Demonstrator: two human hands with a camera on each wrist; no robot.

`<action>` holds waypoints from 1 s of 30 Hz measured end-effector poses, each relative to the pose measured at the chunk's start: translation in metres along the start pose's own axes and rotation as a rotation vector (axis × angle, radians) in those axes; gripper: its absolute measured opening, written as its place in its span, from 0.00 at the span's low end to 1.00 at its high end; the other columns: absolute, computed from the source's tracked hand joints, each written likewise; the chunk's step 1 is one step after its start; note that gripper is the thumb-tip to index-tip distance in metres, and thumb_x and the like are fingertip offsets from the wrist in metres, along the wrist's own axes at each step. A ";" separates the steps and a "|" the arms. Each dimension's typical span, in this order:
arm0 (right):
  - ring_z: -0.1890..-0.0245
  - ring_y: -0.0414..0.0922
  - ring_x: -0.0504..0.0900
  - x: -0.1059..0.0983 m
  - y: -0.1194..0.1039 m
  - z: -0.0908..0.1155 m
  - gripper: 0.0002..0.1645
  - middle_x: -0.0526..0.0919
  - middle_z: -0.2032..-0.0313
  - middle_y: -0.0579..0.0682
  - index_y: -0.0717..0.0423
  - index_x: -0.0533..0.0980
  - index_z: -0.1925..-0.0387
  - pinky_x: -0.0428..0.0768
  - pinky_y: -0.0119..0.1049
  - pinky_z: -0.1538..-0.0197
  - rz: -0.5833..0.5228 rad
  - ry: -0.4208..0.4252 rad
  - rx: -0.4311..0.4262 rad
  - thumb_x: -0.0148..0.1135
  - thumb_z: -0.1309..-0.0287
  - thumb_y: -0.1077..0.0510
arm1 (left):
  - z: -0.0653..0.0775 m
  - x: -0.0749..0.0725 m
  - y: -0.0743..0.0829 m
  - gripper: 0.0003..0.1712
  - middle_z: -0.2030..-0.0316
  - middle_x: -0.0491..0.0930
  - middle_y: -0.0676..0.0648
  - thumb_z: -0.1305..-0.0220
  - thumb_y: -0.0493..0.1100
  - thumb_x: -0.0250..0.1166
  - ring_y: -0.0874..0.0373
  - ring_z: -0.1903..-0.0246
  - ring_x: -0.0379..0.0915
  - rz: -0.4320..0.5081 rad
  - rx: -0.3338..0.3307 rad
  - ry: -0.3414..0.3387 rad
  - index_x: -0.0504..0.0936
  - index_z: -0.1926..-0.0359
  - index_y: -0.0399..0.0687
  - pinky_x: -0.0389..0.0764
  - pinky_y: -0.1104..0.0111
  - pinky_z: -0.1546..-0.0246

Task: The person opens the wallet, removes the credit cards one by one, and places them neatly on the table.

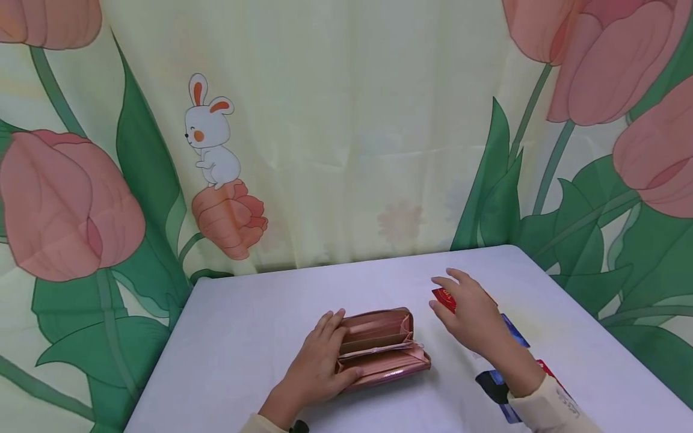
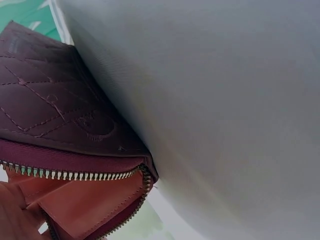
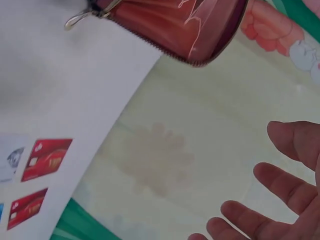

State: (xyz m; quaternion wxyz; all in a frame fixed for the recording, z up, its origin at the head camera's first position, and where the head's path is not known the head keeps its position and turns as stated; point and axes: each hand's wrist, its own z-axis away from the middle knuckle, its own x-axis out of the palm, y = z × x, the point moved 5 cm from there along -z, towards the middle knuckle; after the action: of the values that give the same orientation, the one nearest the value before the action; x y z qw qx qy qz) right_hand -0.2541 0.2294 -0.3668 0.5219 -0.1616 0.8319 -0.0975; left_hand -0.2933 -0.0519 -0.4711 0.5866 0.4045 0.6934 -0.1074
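Note:
A pink zip-around wallet [image 1: 387, 364] stands unzipped on the table, its pleated pink compartments spread and facing up. My left hand [image 1: 318, 364] grips its left end, thumb at the front edge and fingers over the back. The left wrist view shows the wallet's dark quilted outside [image 2: 55, 95] and its metal zip teeth. To the right of the wallet, my right hand [image 1: 471, 313] is held with fingers spread and nothing between them. It overlaps a red card [image 1: 444, 298] in the head view. The zip pull [image 3: 78, 20] hangs at the wallet's end.
More cards lie on the table's right side: a blue one [image 1: 514, 330], a black one [image 1: 491, 386] and a red one [image 1: 548, 368], partly hidden by my right forearm. The white table [image 1: 260, 313] ends at a curtain [image 1: 346, 150] printed with tulips and a rabbit.

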 end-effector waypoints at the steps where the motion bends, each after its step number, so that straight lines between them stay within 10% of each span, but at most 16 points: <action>1: 0.37 0.70 0.76 0.004 -0.005 -0.002 0.28 0.75 0.34 0.69 0.59 0.81 0.39 0.81 0.66 0.47 -0.006 0.002 -0.017 0.75 0.40 0.56 | 0.000 0.001 0.000 0.41 0.20 0.56 0.44 0.36 0.67 0.66 0.42 0.21 0.49 0.003 -0.006 -0.004 0.74 0.32 0.45 0.62 0.45 0.26; 15: 0.66 0.39 0.85 0.071 -0.072 -0.008 0.06 0.89 0.66 0.43 0.52 0.89 0.60 0.87 0.39 0.58 -0.029 -0.139 -0.423 0.74 0.39 0.59 | 0.001 0.003 0.001 0.32 0.19 0.55 0.44 0.36 0.67 0.66 0.42 0.20 0.46 0.000 -0.014 -0.022 0.78 0.44 0.51 0.61 0.44 0.26; 23: 0.69 0.39 0.85 0.084 -0.082 -0.002 0.04 0.89 0.68 0.43 0.49 0.89 0.62 0.87 0.34 0.62 0.101 -0.143 -0.515 0.75 0.40 0.56 | 0.001 0.002 0.004 0.27 0.19 0.53 0.43 0.35 0.68 0.65 0.39 0.19 0.44 0.028 -0.015 -0.033 0.77 0.53 0.53 0.60 0.43 0.26; 30: 0.75 0.39 0.81 0.098 -0.081 -0.003 0.04 0.88 0.73 0.46 0.53 0.87 0.67 0.87 0.39 0.62 0.139 -0.273 -0.406 0.76 0.41 0.57 | 0.002 -0.001 0.003 0.23 0.19 0.53 0.43 0.37 0.67 0.67 0.40 0.20 0.46 0.007 0.006 -0.009 0.75 0.58 0.56 0.61 0.43 0.26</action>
State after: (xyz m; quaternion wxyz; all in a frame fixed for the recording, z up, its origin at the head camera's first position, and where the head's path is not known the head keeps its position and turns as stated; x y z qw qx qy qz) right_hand -0.2823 0.1177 -0.4208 0.5918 -0.2172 0.7652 0.1306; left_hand -0.2898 -0.0521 -0.4702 0.5889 0.4081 0.6890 -0.1092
